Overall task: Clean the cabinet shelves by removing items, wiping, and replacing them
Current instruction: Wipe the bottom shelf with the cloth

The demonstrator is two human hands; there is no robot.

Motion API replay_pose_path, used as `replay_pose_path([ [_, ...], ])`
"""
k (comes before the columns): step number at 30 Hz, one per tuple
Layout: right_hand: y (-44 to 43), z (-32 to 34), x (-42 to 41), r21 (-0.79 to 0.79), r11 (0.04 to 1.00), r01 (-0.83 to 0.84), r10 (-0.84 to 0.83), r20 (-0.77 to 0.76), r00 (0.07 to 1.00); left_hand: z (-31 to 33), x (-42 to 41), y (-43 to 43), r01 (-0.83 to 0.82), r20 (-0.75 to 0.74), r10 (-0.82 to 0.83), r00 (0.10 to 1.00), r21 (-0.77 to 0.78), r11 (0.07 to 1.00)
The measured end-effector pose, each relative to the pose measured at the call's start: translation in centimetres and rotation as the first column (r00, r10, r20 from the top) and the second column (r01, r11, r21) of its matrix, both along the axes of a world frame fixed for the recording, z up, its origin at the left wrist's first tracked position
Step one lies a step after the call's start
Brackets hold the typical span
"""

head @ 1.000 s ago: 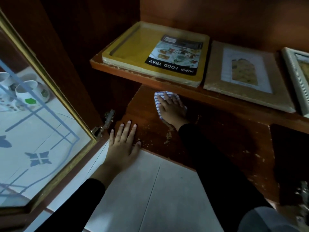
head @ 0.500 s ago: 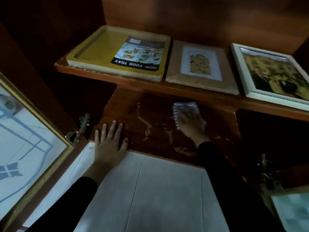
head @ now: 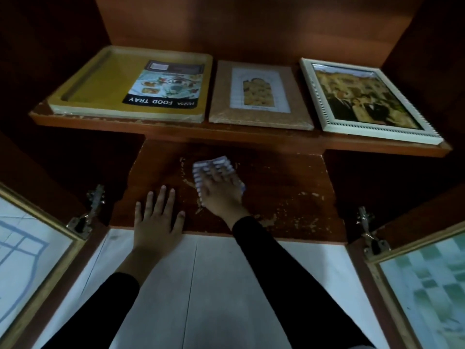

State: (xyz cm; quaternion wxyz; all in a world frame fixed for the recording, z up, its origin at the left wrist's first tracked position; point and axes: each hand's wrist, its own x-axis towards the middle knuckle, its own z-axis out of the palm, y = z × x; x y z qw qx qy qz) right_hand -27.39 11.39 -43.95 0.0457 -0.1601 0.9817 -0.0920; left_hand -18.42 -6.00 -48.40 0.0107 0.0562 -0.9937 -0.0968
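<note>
Right grip (head: 221,195), fingers flat, presses the blue-striped white cloth (head: 218,163) onto the scuffed lower shelf (head: 276,187).

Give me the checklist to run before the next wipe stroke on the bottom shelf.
1. Wiper: cloth under right hand, pressed flat on bottom shelf: ok.
2. Brace: left hand flat on the shelf's front edge, apart from cloth: ok.
3. Surface: pale specks, dirt or chipped finish: cannot tell.
4. Back of shelf: hidden under upper shelf: cannot tell.
5. Above: tray, brown frame, white frame lie flat: ok.
6. Access: left door and right door swung open: ok.
</note>
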Motion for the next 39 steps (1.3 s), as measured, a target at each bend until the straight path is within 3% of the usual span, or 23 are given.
replay_pose_path([
  [3, 0.8, -1.4, 1.3, 0.054, 0.989, -0.141, 0.141, 0.008, 0.99, 0.0, 0.0, 0.0, -0.005, -0.001, 0.005, 1.0, 0.004, 1.0],
  [6, 7.1, -1.5, 2.2, 0.038, 0.99, -0.137, 0.138, -0.035, 0.99, 0.1, -0.1, 0.0, -0.002, 0.007, 0.002, 1.0, 0.014, 1.0],
  [9, 15.4, -3.2, 1.4, 0.057, 0.993, 0.104, -0.1, -0.07, 0.993, 0.2, -0.1, 0.1, 0.001, 0.013, -0.001, 1.0, 0.017, 1.0],
  [12, 20.1, -2.7, 1.3, 0.042, 0.878, 0.478, -0.476, -0.049, 0.878, 0.2, 0.0, -0.1, 0.045, 0.041, -0.045, 0.998, 0.008, 0.999],
  [15, 18.4, -1.3, 1.5, 0.043, 0.793, 0.608, -0.609, 0.014, 0.793, 0.0, -0.1, 0.0, 0.12, 0.032, -0.119, 0.992, -0.02, 0.993],
  [18, 12.8, -1.4, 0.2, 0.059, 0.84, 0.54, -0.542, 0.031, 0.84, -0.1, -0.1, 0.4, 0.126, 0.03, -0.126, 0.992, -0.018, 0.992],
  [22, 3.7, -1.6, 1.9, 0.015, 0.978, 0.21, -0.21, 0.038, 0.977, -0.2, -0.1, 0.2, 0.124, 0.02, -0.123, 0.992, -0.035, 0.992],
  [25, 2.8, -1.8, 5.0, 0.021, 1.0, 0.01, -0.011, 0.02, 1.0, -0.3, -0.1, 0.3, 0.11, 0.014, -0.11, 0.994, -0.031, 0.993],
  [27, 5.8, -1.9, 6.2, 0.007, 1.0, 0.016, -0.016, -0.025, 1.0, -0.3, 0.0, 0.3, 0.117, 0.006, -0.117, 0.993, -0.026, 0.993],
  [31, 14.9, -2.2, 5.7, 0.128, 0.956, 0.263, -0.255, -0.076, 0.964, -0.1, 0.2, 0.6, 0.124, 0.033, -0.123, 0.992, -0.037, 0.992],
  [35, 17.2, -1.4, 3.4, 0.066, 0.825, 0.561, -0.564, 0.04, 0.825, 0.6, 0.3, 2.1, 0.15, 0.068, -0.148, 0.987, -0.024, 0.988],
  [37, 14.4, -1.4, 2.2, 0.088, 0.829, 0.551, -0.556, 0.039, 0.83, 0.6, 0.2, 3.0, 0.172, 0.074, -0.169, 0.983, -0.034, 0.984],
  [39, 10.0, -1.4, 1.8, 0.083, 0.904, 0.419, -0.422, 0.034, 0.906, 0.5, 0.2, 3.5, 0.176, 0.058, -0.175, 0.983, -0.023, 0.984],
])
